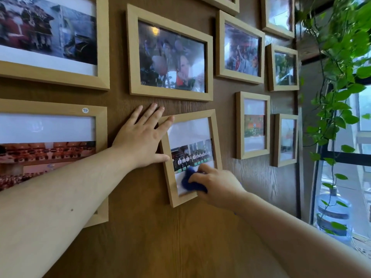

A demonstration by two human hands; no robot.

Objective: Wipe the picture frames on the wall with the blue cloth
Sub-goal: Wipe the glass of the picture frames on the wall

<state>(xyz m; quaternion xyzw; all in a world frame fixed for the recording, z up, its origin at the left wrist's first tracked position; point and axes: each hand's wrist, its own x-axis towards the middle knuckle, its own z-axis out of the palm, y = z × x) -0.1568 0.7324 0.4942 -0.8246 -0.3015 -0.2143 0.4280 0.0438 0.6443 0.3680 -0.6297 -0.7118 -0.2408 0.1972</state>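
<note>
A small light-wood picture frame [215,135] hangs slightly tilted on the brown wood-grain wall [152,227]. My right hand [217,184] presses a bunched blue cloth [190,182] against the lower part of its glass. My left hand [140,138] lies flat with fingers spread on the wall, its index finger and thumb touching the frame's left edge. Several other light-wood frames hang around it, among them a large one [170,95] just above and one marked 19 [52,109] to the left.
More frames [253,154] fill the wall to the right. A trailing green vine [339,81] hangs by the window [363,149] at far right. A large blue water bottle [333,213] stands low by the window.
</note>
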